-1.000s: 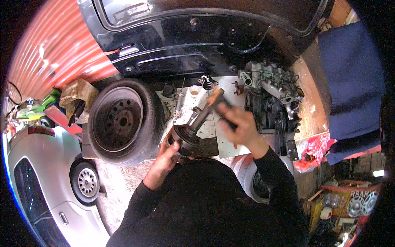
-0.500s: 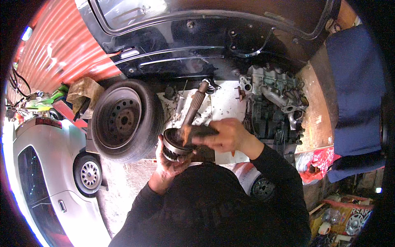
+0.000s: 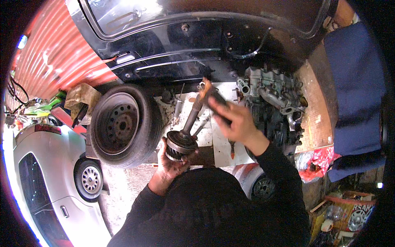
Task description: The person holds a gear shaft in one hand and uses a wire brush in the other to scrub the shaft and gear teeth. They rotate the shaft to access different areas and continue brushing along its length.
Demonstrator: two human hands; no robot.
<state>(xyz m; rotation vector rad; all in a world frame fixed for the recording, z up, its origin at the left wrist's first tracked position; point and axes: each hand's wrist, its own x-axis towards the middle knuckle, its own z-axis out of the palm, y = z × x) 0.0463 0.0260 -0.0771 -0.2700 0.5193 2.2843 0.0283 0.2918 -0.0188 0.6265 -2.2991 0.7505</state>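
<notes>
Crowding you on left: black steel-rimmed spare tyre (image 3: 123, 125), touching white board edge (image 3: 220, 148); grey engine block (image 3: 271, 103) close on right.

Your left hand (image 3: 173, 158) cups greasy round axle joint with splined shaft (image 3: 184, 138), fingers wrapped underneath.

Your right hand (image 3: 234, 121) clenches dark hammer handle (image 3: 216, 102), raised, blurred.

Risk, judged: glancing blow hits left fingers; little swing room.

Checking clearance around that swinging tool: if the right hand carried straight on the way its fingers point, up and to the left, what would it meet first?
Probably the upper end of the dark splined metal shaft, just beyond the right hand and the blurred wooden-handled tool it holds. Depth is unclear; it might pass above.
</notes>
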